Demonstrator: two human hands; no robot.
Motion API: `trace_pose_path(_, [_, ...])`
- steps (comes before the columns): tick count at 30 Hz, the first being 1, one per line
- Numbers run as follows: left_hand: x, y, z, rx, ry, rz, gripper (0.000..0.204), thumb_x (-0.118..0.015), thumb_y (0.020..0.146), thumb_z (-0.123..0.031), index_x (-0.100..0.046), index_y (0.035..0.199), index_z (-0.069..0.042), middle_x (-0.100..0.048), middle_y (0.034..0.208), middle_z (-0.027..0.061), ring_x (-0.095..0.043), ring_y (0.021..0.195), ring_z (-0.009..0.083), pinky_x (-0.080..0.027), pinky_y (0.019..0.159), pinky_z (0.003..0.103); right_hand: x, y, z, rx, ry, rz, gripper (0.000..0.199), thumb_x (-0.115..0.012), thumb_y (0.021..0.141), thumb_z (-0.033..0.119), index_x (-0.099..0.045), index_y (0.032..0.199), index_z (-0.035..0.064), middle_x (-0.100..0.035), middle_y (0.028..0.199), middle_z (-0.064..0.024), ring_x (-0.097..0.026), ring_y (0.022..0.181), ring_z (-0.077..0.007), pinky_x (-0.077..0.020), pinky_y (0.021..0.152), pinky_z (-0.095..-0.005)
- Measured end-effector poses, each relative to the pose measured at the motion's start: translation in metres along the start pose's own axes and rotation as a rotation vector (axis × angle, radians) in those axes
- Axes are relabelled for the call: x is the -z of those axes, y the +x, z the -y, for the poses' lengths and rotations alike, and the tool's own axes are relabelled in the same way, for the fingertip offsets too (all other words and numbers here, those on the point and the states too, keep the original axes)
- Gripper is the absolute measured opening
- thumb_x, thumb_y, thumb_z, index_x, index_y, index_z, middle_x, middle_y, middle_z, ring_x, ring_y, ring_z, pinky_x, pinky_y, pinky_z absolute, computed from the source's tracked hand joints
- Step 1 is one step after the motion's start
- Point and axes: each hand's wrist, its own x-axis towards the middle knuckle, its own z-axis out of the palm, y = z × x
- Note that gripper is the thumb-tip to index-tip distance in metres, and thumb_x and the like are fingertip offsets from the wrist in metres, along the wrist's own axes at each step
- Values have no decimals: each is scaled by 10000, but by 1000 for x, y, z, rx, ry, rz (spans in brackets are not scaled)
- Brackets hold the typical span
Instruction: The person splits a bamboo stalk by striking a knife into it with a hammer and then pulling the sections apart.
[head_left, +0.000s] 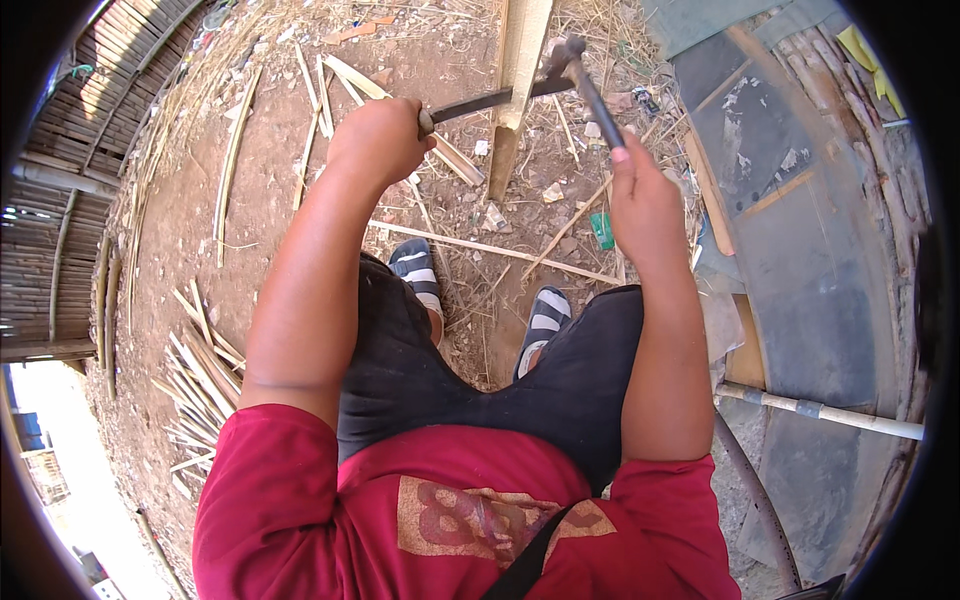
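Observation:
My left hand (pixel 378 142) is closed around the handle of a long-bladed knife (pixel 478 104), whose dark blade points right. The blade crosses a split bamboo piece (pixel 527 50) that runs down from the top edge of the view. In my right hand (pixel 643 195) is a hammer (pixel 597 103), gripped by its dark handle. The hammer's head is over the outer end of the blade; whether the two touch, I cannot tell. The bamboo's lower end shows a pale brown inner face.
Thin bamboo strips (pixel 235 165) lie scattered on the dirt ground, with a pile of strips (pixel 205 375) at the left. Dark sheets (pixel 800 270) and a white pipe (pixel 850 412) lie along the right. A bamboo-slat wall (pixel 70 230) stands at the left. My sandalled feet (pixel 545 320) are below the bamboo.

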Motion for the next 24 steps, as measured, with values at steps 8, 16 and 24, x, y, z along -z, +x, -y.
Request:
trace_pose_path(8, [-10,2,6,-19,-34,-66,226,-745,902,-293,-720,1009,-95,-754,960,132,-721,920,336,-565,825,456,6,-3,14,142,253,-306,438,-464,1093,350,-565,1445,109,-656,724,-130,-673,657,-260,-511,639,-416])
trace_pose_path(16, [-12,0,9,-28,-38,-63,235,-745,902,-292,-717,1026,-93,-754,956,133,-721,930,331,-566,833,453,-3,-5,-4,113,183,-159,412,-462,1092,321,-568,1436,120,-657,730,-164,-696,696,-286,-512,666,-404])
trace_pose_path(24, [-7,-2,3,-27,-6,-54,249,-748,900,-299,-706,1013,-82,-744,949,149,-714,934,348,-559,834,463,-18,-3,-17,27,20,11,412,-483,1080,316,-560,1453,159,-708,828,-216,-709,770,-393,-534,716,-477])
